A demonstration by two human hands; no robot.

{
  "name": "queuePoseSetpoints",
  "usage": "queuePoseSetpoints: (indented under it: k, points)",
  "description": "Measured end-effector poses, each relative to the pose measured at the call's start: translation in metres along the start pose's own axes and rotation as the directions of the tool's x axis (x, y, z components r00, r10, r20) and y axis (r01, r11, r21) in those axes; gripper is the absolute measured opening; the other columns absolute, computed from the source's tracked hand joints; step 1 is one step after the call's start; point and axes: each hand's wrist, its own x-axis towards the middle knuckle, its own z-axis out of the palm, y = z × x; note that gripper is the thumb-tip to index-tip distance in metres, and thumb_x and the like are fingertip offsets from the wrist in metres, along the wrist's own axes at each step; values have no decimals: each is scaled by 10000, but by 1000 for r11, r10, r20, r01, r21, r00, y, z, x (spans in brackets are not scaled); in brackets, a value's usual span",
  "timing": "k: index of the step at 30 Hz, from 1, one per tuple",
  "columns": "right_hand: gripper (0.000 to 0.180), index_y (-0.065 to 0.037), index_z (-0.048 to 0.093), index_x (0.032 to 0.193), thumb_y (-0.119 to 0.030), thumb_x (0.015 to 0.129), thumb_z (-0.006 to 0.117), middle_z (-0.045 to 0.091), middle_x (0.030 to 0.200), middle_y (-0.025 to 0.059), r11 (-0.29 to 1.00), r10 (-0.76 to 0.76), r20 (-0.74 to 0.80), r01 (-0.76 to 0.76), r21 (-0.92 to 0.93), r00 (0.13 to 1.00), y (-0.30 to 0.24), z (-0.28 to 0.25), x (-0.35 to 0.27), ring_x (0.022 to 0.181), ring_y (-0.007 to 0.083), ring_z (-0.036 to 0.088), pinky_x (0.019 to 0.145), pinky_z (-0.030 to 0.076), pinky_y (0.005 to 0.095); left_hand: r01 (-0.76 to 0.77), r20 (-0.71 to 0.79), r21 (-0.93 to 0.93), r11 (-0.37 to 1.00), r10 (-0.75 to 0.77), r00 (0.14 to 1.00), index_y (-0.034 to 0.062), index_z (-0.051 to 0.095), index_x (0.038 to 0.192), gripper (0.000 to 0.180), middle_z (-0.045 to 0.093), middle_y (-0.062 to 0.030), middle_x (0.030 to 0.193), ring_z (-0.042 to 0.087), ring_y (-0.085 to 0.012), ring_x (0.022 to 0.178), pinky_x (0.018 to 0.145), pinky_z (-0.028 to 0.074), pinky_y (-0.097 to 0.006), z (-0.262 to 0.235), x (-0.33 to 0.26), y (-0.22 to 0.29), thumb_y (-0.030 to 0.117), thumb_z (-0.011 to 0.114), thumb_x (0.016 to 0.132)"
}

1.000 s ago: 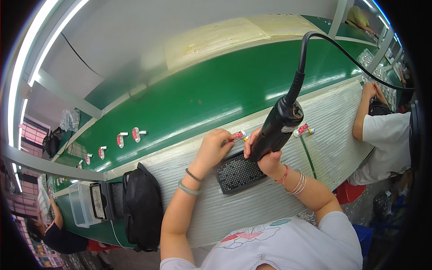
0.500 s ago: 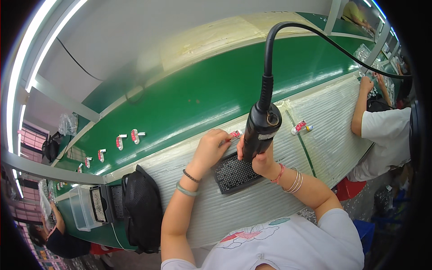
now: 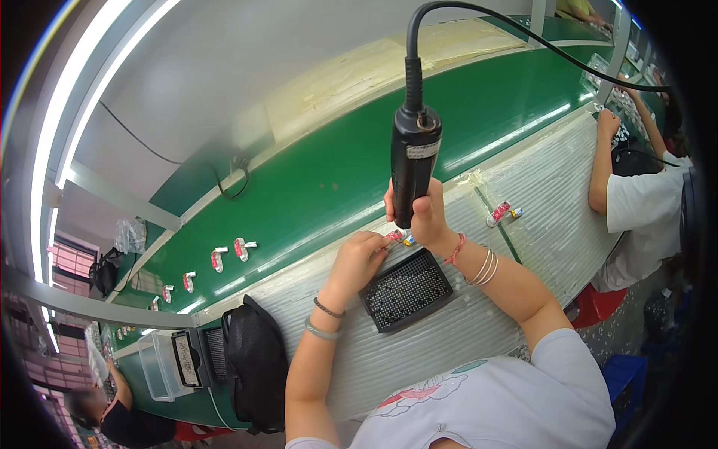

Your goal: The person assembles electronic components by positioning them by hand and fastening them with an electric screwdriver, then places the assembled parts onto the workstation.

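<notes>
My right hand (image 3: 428, 218) is wrapped round a black corded electric screwdriver (image 3: 413, 161), held upright with its lower end pointing down. The screwdriver's tip is hidden behind my fingers. Just left of it, my left hand (image 3: 357, 260) pinches a small red-and-white plastic part (image 3: 394, 236) at the far edge of the ribbed mat. A bit of blue and yellow shows beside that part. Nearer to me, right beside my left fingers, lies a black tray (image 3: 416, 315) with rows of small dots, some of them shiny.
Another red-and-white part (image 3: 499, 214) lies on the mat (image 3: 351, 374) to the right. Several similar parts (image 3: 241, 249) sit on the green surface (image 3: 321, 191). A black bag (image 3: 254, 367) and a clear bin (image 3: 155, 374) stand left. A co-worker's arm (image 3: 600, 165) is at right.
My right hand and the screwdriver have moved away from me, toward the part at my left fingertips. The tray, partly covered before, now shows almost whole. The whole view has shifted slightly.
</notes>
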Motion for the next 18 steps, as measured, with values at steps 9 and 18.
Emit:
queuePoseSetpoints:
  k: [9, 18]
  points:
    - [678, -13, 519, 797, -680, 702, 595, 529, 585, 10, 997, 67, 9, -67, 28, 998, 17, 0, -4, 503, 68, 498, 449, 400, 210, -11, -10, 21, 1000, 11, 1000, 10, 632, 873, 169, 629, -122, 874, 588, -303, 821, 730, 485, -364, 0, 0, -3, 8, 657, 705]
    - [669, -13, 518, 791, -672, 707, 595, 529, 586, 11, 997, 80, 10, -80, 13, 997, 18, 0, -5, 508, 66, 503, 452, 404, 209, 4, -5, 13, 1000, -4, 1000, 8, 631, 870, 163, 630, -124, 873, 590, -304, 826, 729, 488, -366, -1, 0, -1, 7, 653, 708]
